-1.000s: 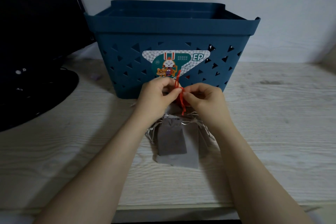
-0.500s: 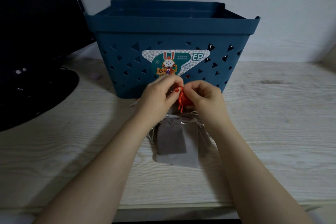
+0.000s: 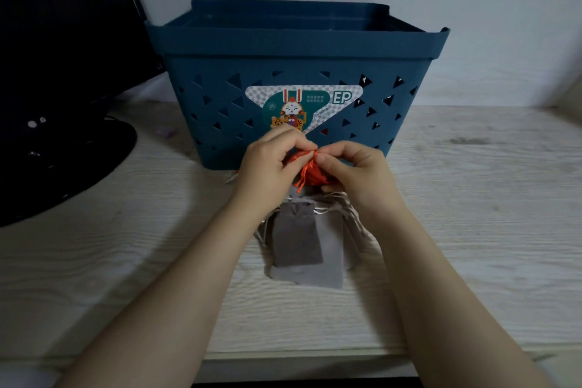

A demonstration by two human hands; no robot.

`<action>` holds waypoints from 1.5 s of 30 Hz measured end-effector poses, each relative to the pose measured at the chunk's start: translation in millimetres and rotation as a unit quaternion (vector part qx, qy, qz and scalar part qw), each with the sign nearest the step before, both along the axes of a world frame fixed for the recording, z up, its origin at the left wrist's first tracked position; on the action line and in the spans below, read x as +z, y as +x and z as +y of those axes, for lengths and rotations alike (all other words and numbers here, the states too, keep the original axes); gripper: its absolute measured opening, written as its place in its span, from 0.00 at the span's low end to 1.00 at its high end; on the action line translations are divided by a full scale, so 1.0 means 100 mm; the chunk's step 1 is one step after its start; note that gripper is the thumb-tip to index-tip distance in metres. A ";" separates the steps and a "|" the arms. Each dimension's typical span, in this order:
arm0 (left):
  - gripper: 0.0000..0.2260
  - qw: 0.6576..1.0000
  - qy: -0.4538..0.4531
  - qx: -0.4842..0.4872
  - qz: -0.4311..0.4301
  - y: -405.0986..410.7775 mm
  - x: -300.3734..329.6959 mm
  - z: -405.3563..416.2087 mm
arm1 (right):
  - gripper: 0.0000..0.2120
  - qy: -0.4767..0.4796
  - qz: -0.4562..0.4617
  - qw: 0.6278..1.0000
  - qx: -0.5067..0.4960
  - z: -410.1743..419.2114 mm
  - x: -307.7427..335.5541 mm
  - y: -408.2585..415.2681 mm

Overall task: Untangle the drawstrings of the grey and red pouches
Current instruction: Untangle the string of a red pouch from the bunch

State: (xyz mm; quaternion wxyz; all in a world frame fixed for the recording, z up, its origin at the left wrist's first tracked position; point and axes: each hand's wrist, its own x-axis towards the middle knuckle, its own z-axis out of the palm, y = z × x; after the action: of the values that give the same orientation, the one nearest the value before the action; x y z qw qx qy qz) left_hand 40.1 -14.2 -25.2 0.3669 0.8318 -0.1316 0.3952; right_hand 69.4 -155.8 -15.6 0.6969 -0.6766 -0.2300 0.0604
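Observation:
A small red pouch point(image 3: 315, 175) sits between my two hands just in front of the basket, mostly hidden by my fingers. My left hand point(image 3: 267, 167) and my right hand point(image 3: 356, 170) both pinch its red drawstring point(image 3: 307, 167), fingertips meeting at the top; a short loop of the string hangs down. Below my wrists, grey pouches point(image 3: 299, 242) lie overlapped on the table, a dark one on a lighter one, with pale drawstrings point(image 3: 343, 208) bunched at their tops.
A blue plastic basket point(image 3: 283, 50) with triangular holes and a sticker stands right behind my hands. A black monitor base point(image 3: 63, 161) fills the left. The pale wooden table point(image 3: 472, 230) ends at a front edge near the bottom; a white wall is behind.
The long red string end that stood up above my fingers has come down and now hangs short between my hands. Both hands stayed pinched together in about the same place.

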 end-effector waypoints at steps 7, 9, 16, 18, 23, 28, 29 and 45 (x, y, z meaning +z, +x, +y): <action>0.05 0.985 -0.137 -0.054 0.088 -0.06 0.03 -0.12 | 0.09 0.046 0.044 0.997 -0.035 -0.03 -0.02 0.07; 0.05 0.984 -0.132 -0.062 0.104 -0.07 0.02 -0.20 | 0.09 0.065 0.074 0.994 -0.049 -0.05 -0.03 0.10; 0.11 0.941 -0.268 -0.081 0.188 -0.04 0.06 -0.19 | 0.10 0.083 0.114 0.990 0.000 -0.03 -0.01 0.09; 0.11 0.940 -0.260 -0.090 0.204 -0.05 0.07 -0.21 | 0.11 0.088 0.138 0.986 -0.006 -0.03 0.00 0.09; 0.09 0.970 -0.112 -0.071 0.202 -0.07 0.03 -0.21 | 0.12 0.161 0.281 0.945 0.043 -0.03 0.01 0.10; 0.09 0.976 -0.091 -0.104 0.168 -0.11 0.06 -0.21 | 0.12 0.205 0.325 0.922 0.050 -0.04 -0.01 0.14; 0.08 0.972 -0.110 -0.114 0.172 -0.11 0.07 -0.21 | 0.11 0.206 0.322 0.923 0.051 -0.04 -0.01 0.14; 0.06 0.986 -0.100 -0.116 0.067 -0.09 0.19 -0.24 | 0.08 0.182 0.228 0.956 0.033 -0.11 0.56 0.11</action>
State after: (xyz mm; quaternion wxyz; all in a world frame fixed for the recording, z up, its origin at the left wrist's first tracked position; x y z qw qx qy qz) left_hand 31.5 -38.0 -6.3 0.4996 0.7947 -0.1623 0.3041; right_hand 80.2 -166.7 40.2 0.8400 -0.4985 -0.0943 0.1925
